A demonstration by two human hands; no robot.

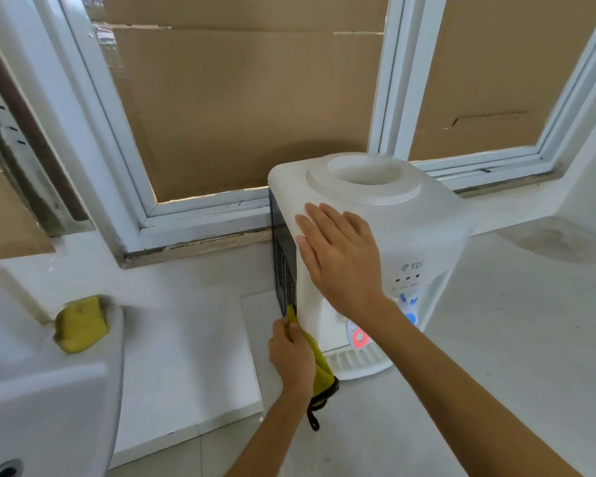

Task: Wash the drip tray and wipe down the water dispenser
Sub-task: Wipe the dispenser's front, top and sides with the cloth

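Water dispenser (393, 228) stands on the white counter (496, 339) near its back edge, just below the window sill, bottle socket on top empty. Drip tray (356, 360) sits seated in its slot at the foot of the dispenser's front face, under the two taps; judged from that, the tray wash is either finished and the tray refitted, or not yet begun. The view is too soft to tell whether the tray is wet or clean. Left hand (291, 356) is closed around a yellow cloth (319, 366), pressing its upper end against the lower corner where the white front shell meets the dark vented side panel (284, 270); the cloth's dark hanging loop dangles below the hand. Right hand (341, 256) lies flat and spread on the upper left shoulder of the dispenser, fingers extended, gripping nothing, apparently steadying the unit. Step in hand: wipe-down, low on the left side. Remaining, as judged: top, front panel, tap area, right side. A yellow sponge (81, 323) rests on the basin rim (49, 383) at the counter's left end, well apart from the dispenser.
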